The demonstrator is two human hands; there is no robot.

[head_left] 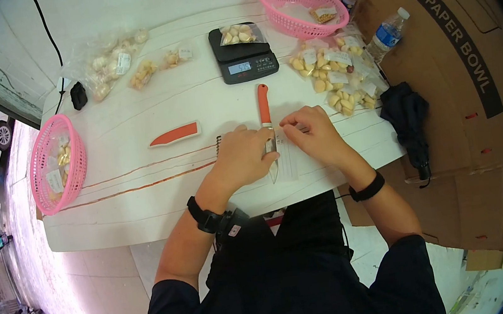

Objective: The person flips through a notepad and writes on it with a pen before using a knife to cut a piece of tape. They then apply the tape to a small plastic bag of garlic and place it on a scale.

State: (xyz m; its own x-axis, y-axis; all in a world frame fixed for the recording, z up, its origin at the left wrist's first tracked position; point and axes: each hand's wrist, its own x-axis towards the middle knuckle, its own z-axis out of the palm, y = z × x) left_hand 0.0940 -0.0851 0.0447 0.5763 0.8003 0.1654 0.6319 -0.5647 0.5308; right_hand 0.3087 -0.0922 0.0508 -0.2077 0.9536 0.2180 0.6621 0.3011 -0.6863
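Observation:
My left hand rests on the table with bent fingers, its thumb and forefinger crossing the blade of a knife with an orange handle. A spiral binding peeks out beside that hand, mostly covered. My right hand is closed in a pinch just right of the knife, at the upper end of a clear plastic bag. What either set of fingertips grips is too small or hidden to tell. An orange knife sheath with a pale edge lies left of the knife.
Behind are a digital scale bearing a bag of peeled cloves, and more bags at right. Pink baskets stand left and back right. Bottles, a folded umbrella and cardboard border the right side.

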